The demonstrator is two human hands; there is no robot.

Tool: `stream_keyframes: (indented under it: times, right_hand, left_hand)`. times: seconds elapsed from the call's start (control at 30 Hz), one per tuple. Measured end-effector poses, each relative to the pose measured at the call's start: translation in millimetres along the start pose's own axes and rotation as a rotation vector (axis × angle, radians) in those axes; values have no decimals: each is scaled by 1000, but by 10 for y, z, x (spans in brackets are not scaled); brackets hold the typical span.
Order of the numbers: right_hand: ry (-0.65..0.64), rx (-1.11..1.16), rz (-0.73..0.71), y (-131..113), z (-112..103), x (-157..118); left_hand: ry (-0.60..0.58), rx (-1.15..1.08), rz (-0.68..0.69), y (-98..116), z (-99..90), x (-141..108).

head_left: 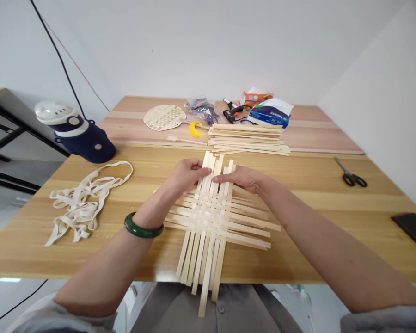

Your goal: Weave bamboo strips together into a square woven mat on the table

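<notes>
Flat pale bamboo strips cross over and under each other in a woven panel [210, 210], its loose ends sticking out on all sides. The near ends reach past the table's front edge. At the far ends, my left hand [191, 175] pinches strips between thumb and fingers on the left. My right hand [241, 178] grips strips just to the right of it, thumb on top and fingers underneath. Both thumbs lie close together near the middle. The fingertips under the strips are hidden. A green bangle [143, 226] circles my left wrist.
Behind the panel lies a stack of loose strips [247, 138]. A finished woven fan [164, 117] with a yellow tassel [194, 129], a glue gun [233, 112] and a blue tissue pack [271, 112] sit farther back. Cloth tape [86, 199], a bottle [79, 134], scissors [350, 175] and a phone [414, 231] flank it.
</notes>
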State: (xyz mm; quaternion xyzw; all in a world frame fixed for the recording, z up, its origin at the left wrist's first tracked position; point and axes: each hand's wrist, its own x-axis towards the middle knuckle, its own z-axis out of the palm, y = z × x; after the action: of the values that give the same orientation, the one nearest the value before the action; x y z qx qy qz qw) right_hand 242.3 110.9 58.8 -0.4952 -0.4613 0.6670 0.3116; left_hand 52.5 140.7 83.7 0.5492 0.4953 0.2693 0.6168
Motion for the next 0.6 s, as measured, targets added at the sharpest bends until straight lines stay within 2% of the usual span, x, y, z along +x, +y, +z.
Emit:
stream_keyframes:
  times: [0.13,0.37,0.6]
  right_hand:
    - [40,-11,-16,21,3,26]
    - [96,-10,-14,21,48,19]
    - [170,-34,-98,-12,152,-19]
  left_hand:
    - [-39,-32,-37,7,-1,20]
    - [12,-39,-20,-91,-16,77]
    - [-17,-64,-86,-80,-20,70]
